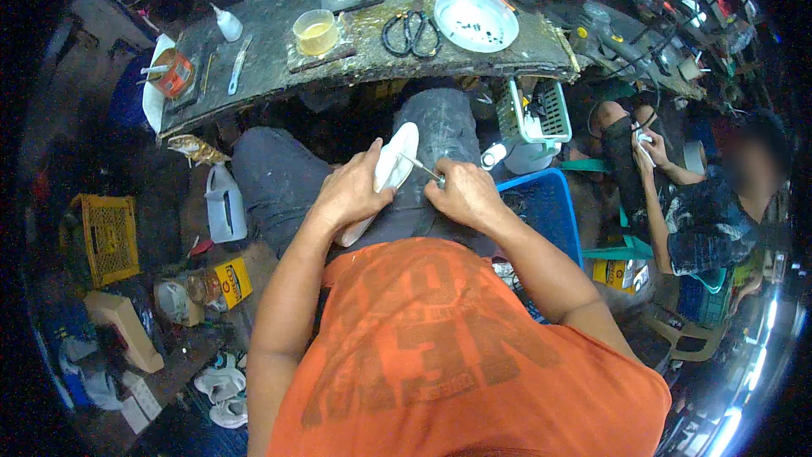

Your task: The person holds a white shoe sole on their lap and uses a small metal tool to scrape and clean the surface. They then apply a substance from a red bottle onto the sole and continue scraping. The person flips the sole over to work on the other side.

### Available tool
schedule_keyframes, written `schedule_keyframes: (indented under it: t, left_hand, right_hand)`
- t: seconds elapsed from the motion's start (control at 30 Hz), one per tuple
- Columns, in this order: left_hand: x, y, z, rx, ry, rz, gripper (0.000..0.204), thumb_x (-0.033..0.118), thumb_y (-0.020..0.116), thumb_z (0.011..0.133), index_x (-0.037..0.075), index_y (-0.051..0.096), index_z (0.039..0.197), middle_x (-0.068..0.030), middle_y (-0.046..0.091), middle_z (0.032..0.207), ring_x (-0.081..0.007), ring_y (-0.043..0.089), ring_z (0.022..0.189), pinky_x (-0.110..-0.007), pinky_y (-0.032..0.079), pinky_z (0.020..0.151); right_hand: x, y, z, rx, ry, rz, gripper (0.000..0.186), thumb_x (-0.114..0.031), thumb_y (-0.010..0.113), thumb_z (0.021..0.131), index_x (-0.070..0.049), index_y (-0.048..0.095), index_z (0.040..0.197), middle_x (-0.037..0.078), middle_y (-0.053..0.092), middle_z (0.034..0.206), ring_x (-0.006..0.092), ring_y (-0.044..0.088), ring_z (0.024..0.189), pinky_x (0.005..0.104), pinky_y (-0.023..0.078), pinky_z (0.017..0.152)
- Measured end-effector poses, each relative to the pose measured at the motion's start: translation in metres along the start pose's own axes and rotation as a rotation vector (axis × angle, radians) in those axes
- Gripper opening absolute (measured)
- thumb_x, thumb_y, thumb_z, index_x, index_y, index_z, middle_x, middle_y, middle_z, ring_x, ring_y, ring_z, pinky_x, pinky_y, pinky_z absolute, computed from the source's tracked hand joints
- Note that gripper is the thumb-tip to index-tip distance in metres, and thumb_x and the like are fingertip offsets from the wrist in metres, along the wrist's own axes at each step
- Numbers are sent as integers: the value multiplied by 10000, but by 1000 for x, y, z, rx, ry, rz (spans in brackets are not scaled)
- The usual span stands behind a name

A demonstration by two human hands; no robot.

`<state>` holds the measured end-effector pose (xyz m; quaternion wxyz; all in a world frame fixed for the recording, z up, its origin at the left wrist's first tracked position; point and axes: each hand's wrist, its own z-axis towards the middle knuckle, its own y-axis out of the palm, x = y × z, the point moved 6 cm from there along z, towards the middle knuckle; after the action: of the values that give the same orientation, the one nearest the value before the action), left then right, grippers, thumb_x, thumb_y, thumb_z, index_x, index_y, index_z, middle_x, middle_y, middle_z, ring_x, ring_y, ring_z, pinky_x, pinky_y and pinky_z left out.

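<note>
Holding a long white piece [395, 158], shaped like the bottom of a shoe, the person's left hand [353, 189] is curling around its side. The thumb and fingers are pressing on it, so this hand is mostly closed. The white piece is leaning over the person's lap, just in front of the orange shirt [440, 322]. The right hand [463, 190] is closing into a loose fist around a thin metal tool [429, 171]. The tool is pointing up and to the left, and its tip is meeting the white piece. I cannot tell if the tip is going in.

Past the knees, a dark work bench [271, 76] is holding many things. Black scissors [411, 36] are lying near the middle, between a clear cup [316, 33] of yellow stuff and a round white dish [476, 21] with dark bits in it. A small white bottle [227, 24] is standing near the left end. By the right arm, a blue crate [562, 211] is sitting low down. On the left, a white jug [224, 207] is standing beside the leg. Far to the right, another person [702, 220] is sitting and holding something small and white.
</note>
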<state>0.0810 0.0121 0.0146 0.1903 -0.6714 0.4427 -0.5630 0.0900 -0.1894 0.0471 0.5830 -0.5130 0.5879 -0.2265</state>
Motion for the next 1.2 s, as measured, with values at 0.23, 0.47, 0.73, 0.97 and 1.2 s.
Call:
schedule_keyframes:
  t: [0.23,0.47,0.73,0.97,1.2]
  left_hand:
    - [-1,2,2,63,35,-8,763,277,670,908,-17,433,1571,-274,609,1445,-430,609,1314,-529,489,1102]
    - [1,1,0,60,0,-20,743,248,666,899,15,452,1572,-249,649,1370,-429,650,1238,-525,523,1052]
    - [6,1,-5,103,23,-55,776,212,666,892,148,422,1626,-223,660,1273,-437,672,1142,-525,547,1000]
    - [5,1,-4,114,29,-50,781,208,662,884,154,424,1625,-218,654,1255,-435,675,1125,-529,546,991]
    - [7,-9,-18,189,34,133,896,235,726,848,85,344,1645,-246,555,1471,-458,592,1301,-520,478,1117]
  right_hand:
    - [-10,7,10,-17,-19,-51,347,-290,675,884,44,730,961,318,737,876,484,741,863,563,591,826]
    - [-13,12,9,-48,-51,-111,346,-286,656,895,44,732,963,315,738,881,479,741,874,556,589,837]
    - [-10,7,11,-34,-25,-60,350,-282,663,887,50,733,974,318,739,900,476,741,885,556,588,850]
    - [-10,9,9,-19,-45,-72,359,-297,652,877,51,732,913,326,738,899,488,746,869,572,600,847]
    - [0,2,19,-28,90,24,387,-313,690,877,39,746,1028,327,734,896,482,737,913,547,579,874]
